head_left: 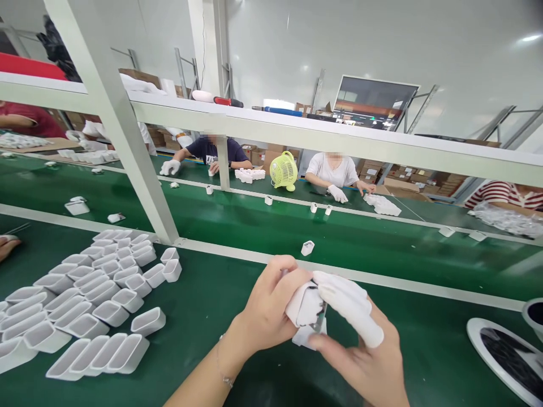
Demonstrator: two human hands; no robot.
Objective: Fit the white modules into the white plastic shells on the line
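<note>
Close in front of me, my left hand grips a small white plastic housing whose open side shows dark and metallic parts inside. My right hand, with white fabric over some fingers, pinches the same piece from the right, thumb low and covered fingers on top. A white part juts out under the housing; whether it is separate I cannot tell. To the left, many white open-topped plastic shells stand in rows on the green work surface.
A pale upright post and a shelf beam cross in front of me. One small white unit sits on the green belt. Round white-rimmed object at right. Co-workers sit opposite, near a yellow-green fan.
</note>
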